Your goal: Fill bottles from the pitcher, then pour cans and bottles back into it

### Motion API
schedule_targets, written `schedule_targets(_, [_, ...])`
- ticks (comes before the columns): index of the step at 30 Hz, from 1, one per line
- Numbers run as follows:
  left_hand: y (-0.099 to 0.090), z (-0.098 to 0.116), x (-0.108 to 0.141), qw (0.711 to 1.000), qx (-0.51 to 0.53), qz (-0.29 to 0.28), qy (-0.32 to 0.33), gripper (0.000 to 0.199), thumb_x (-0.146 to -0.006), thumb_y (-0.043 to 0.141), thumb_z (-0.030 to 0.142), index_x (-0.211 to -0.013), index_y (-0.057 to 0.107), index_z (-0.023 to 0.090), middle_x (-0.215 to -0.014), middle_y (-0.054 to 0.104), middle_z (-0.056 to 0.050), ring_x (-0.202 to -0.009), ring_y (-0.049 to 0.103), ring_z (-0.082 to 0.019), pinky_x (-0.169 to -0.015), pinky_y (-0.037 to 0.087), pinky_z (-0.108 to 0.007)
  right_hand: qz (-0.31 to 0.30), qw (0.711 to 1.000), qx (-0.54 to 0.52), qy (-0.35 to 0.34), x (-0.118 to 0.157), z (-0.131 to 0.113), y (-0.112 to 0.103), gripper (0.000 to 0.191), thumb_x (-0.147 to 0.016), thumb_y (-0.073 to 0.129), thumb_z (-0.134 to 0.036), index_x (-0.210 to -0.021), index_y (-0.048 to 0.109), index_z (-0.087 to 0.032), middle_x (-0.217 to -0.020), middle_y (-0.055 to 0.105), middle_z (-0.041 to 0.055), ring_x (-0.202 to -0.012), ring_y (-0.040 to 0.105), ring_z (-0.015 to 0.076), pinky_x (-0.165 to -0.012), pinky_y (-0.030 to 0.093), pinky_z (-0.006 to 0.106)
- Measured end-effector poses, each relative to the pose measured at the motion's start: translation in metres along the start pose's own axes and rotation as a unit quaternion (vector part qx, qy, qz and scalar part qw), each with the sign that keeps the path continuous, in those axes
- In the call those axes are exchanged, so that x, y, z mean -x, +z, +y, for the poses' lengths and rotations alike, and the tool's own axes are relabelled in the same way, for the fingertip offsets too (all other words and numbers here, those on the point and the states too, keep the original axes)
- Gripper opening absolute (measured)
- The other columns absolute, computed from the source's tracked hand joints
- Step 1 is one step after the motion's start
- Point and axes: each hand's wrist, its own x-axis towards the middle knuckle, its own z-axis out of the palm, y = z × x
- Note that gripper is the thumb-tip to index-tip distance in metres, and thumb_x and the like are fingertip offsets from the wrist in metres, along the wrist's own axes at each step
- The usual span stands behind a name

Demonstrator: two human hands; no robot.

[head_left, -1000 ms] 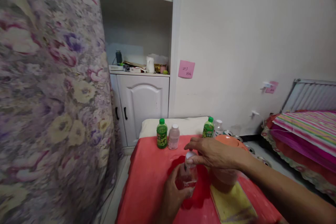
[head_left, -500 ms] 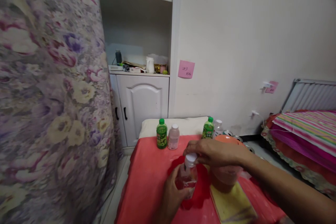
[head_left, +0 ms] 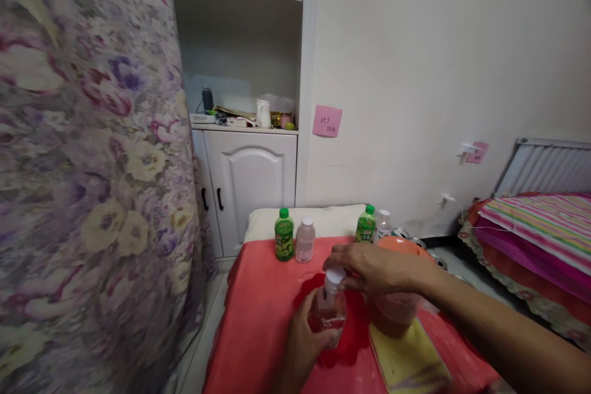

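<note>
A clear bottle with a white cap [head_left: 331, 311] stands roughly upright over a red dish [head_left: 356, 320]. My left hand [head_left: 302, 335] is wrapped round the bottle's body. The fingers of my right hand [head_left: 369, 268] are closed on the white cap from above. Behind my hands, a green bottle [head_left: 284, 235] and a clear bottle with a white cap [head_left: 305, 241] stand side by side. Another green bottle [head_left: 365, 225] and a white-capped bottle [head_left: 383, 225] stand farther right, partly hidden by my right hand.
An orange-rimmed container [head_left: 398, 308] stands under my right forearm, beside a yellow cloth [head_left: 409, 357] on the red-covered table [head_left: 258, 320]. Several open cans [head_left: 439, 261] are at the right. A floral curtain [head_left: 92, 172] hangs at the left.
The view has shifted very slightly. Both hands keep their hold on the bottle and cap, with the right fingers a little higher.
</note>
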Motion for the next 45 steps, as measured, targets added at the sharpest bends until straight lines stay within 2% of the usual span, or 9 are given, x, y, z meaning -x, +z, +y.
schedule_targets(3, [-0.001,0.0,0.0,1.0,0.012,-0.005,0.014,0.076,-0.05,0.07,0.003,-0.123,0.06,0.02,-0.116,0.074,-0.009,-0.111,0.066,-0.03,-0.09,0.055,-0.034,0.002,0.999,-0.029,0.016,-0.003,0.001,0.0,0.045,-0.085,0.062,-0.031,-0.128,0.057,-0.018,-0.118,0.066,0.0123,-0.097,0.063,0.0236,-0.081,0.048,0.033])
schedule_targets(6, [-0.001,0.002,0.001,1.0,-0.001,-0.004,0.018,0.075,-0.049,0.068,0.001,-0.122,0.061,0.02,-0.115,0.075,-0.008,-0.11,0.066,-0.029,-0.089,0.055,-0.033,-0.008,0.999,-0.024,0.02,-0.005,-0.001,-0.001,0.034,-0.087,0.061,-0.033,-0.117,0.063,-0.016,-0.11,0.069,0.0116,-0.092,0.064,0.0226,-0.077,0.048,0.032])
schedule_targets(10, [-0.002,0.005,0.002,1.0,-0.012,-0.015,0.015,0.076,-0.05,0.068,0.0,-0.123,0.059,0.018,-0.113,0.074,-0.009,-0.103,0.068,-0.027,-0.084,0.056,-0.032,-0.023,1.0,-0.012,-0.001,-0.007,-0.003,-0.006,0.022,-0.088,0.06,-0.025,-0.108,0.066,-0.017,-0.105,0.069,0.0093,-0.087,0.063,0.0198,-0.075,0.047,0.03])
schedule_targets(13, [-0.003,0.007,0.003,1.0,-0.014,-0.02,0.015,0.076,-0.05,0.067,-0.001,-0.123,0.059,0.017,-0.115,0.074,-0.009,-0.104,0.067,-0.027,-0.085,0.055,-0.032,-0.038,0.999,-0.024,-0.03,-0.007,0.0,-0.009,0.027,-0.087,0.059,-0.019,-0.114,0.065,-0.018,-0.111,0.069,0.0089,-0.093,0.063,0.02,-0.08,0.047,0.031])
schedule_targets(17, [-0.004,0.01,0.002,1.0,-0.005,-0.024,0.01,0.075,-0.049,0.068,-0.001,-0.121,0.06,0.019,-0.111,0.075,-0.007,-0.103,0.068,-0.027,-0.086,0.055,-0.032,-0.053,0.994,-0.055,-0.079,-0.008,0.006,-0.009,0.03,-0.083,0.055,-0.005,-0.107,0.066,-0.019,-0.11,0.07,0.007,-0.1,0.062,0.0188,-0.088,0.047,0.031])
schedule_targets(22, [-0.007,0.01,0.001,1.0,0.012,-0.025,0.012,0.076,-0.048,0.07,0.0,-0.12,0.061,0.019,-0.111,0.075,-0.007,-0.104,0.068,-0.029,-0.086,0.055,-0.033,-0.069,0.991,-0.077,-0.082,-0.01,0.001,-0.013,0.041,-0.08,0.048,0.004,-0.104,0.068,-0.022,-0.107,0.072,0.0055,-0.097,0.062,0.0181,-0.087,0.048,0.033])
schedule_targets(27, [-0.005,0.01,0.003,0.998,0.029,-0.056,0.002,0.075,-0.051,0.069,0.001,-0.123,0.059,0.019,-0.107,0.076,-0.007,-0.096,0.07,-0.028,-0.076,0.057,-0.031,-0.037,0.991,-0.067,-0.113,-0.008,-0.014,-0.032,0.04,-0.082,0.05,0.003,-0.112,0.065,-0.017,-0.114,0.07,0.009,-0.107,0.06,0.0192,-0.095,0.046,0.033])
schedule_targets(31, [-0.003,0.008,0.003,0.998,0.027,-0.047,0.009,0.078,-0.049,0.071,0.0,-0.123,0.058,0.019,-0.114,0.074,-0.008,-0.104,0.068,-0.027,-0.087,0.055,-0.032,-0.004,0.995,-0.057,-0.078,-0.004,-0.017,-0.041,0.04,-0.082,0.054,0.0,-0.118,0.062,-0.015,-0.12,0.066,0.0101,-0.108,0.06,0.0196,-0.094,0.047,0.032])
schedule_targets(45, [-0.004,-0.001,-0.001,0.999,0.013,-0.032,0.021,0.075,-0.05,0.07,-0.001,-0.121,0.06,0.02,-0.115,0.074,-0.006,-0.107,0.067,-0.027,-0.09,0.054,-0.032,-0.026,0.996,-0.049,-0.07,-0.001,-0.002,-0.01,0.027,-0.086,0.052,-0.003,-0.107,0.064,-0.017,-0.112,0.066,0.0086,-0.1,0.061,0.0185,-0.087,0.048,0.031])
